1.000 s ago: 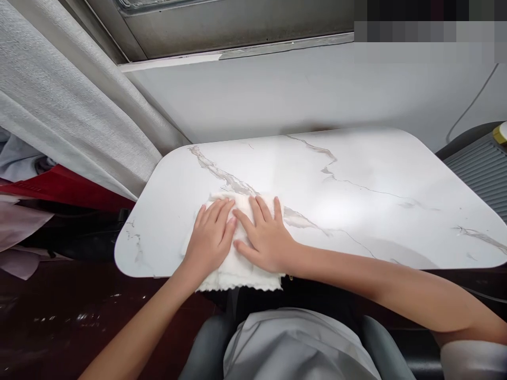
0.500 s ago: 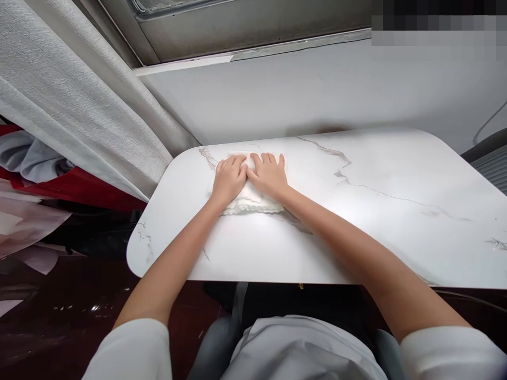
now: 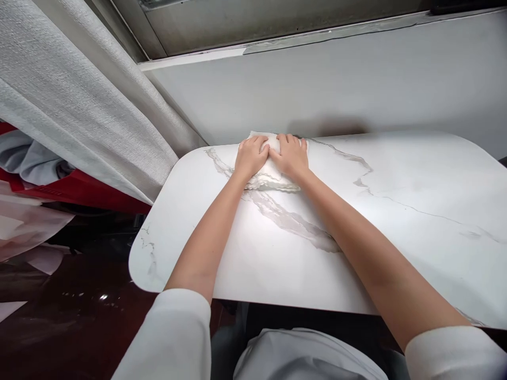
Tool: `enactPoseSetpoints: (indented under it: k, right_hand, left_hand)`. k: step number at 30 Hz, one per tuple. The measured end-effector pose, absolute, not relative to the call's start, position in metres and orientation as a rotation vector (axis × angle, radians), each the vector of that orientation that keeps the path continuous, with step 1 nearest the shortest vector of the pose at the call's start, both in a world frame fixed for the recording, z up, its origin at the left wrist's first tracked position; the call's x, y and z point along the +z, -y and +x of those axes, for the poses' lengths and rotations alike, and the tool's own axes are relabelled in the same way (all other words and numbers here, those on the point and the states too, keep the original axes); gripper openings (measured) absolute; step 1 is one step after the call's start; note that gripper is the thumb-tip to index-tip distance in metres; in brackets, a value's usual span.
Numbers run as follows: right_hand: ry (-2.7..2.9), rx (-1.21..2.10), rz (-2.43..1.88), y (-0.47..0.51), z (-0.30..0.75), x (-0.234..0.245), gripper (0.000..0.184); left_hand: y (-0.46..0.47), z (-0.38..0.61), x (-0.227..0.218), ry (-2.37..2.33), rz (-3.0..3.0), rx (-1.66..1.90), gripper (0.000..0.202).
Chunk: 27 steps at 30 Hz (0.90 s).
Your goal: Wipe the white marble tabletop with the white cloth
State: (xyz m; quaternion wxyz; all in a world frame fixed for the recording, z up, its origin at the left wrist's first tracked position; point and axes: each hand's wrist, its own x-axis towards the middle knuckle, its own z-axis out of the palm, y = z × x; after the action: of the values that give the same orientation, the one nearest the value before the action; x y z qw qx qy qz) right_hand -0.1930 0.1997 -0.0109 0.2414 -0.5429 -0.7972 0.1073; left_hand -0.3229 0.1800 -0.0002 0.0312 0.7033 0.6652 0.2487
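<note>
A folded white cloth (image 3: pixel 272 178) with a ruffled near edge lies on the white marbled tabletop (image 3: pixel 269 264), close to its far edge. My left hand (image 3: pixel 251 156) rests flat on the left part of the cloth, palm down. Beside it, my right hand (image 3: pixel 292 155) presses flat on the right part. The thumbs come close to each other over the middle of the cloth. Both hands have their fingers stretched forward, and the palms hide much of the cloth. One far corner of it sticks out past the fingertips.
Behind the table stands a pale wall panel (image 3: pixel 253 95) below a metal frame (image 3: pixel 222 31). A light curtain (image 3: pixel 99 79) hangs at the left. Past the table's left end are a red bag (image 3: pixel 95 184) with grey fabric in it and pinkish sheets (image 3: pixel 31 221).
Both hands have slid the cloth away from me across the tabletop, toward the far edge and a little to the right. The view has shifted slightly.
</note>
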Motion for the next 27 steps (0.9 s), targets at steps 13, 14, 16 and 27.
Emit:
enactPoseSetpoints:
  k: [13,14,16,27]
  right_hand:
    - [2.224,0.209,-1.489,-0.223,-0.218,-0.011,0.044]
    - [2.231,0.21,-1.482,-0.221,-0.221,-0.011,0.044]
    - [2.255,0.219,-1.467,-0.218,-0.228,-0.01,0.045]
    - [2.5,0.179,-1.312,-0.177,-0.256,-0.007,0.056]
  left_hand:
    - [-0.202,-0.347,-0.002,-2.077,2.18,0.716,0.042]
    - [-0.202,-0.351,-0.002,-2.077,2.179,0.719,0.042]
    - [-0.2,-0.359,-0.003,-2.076,2.175,0.726,0.041]
    - [-0.157,-0.392,-0.004,-2.194,2.101,0.754,0.039]
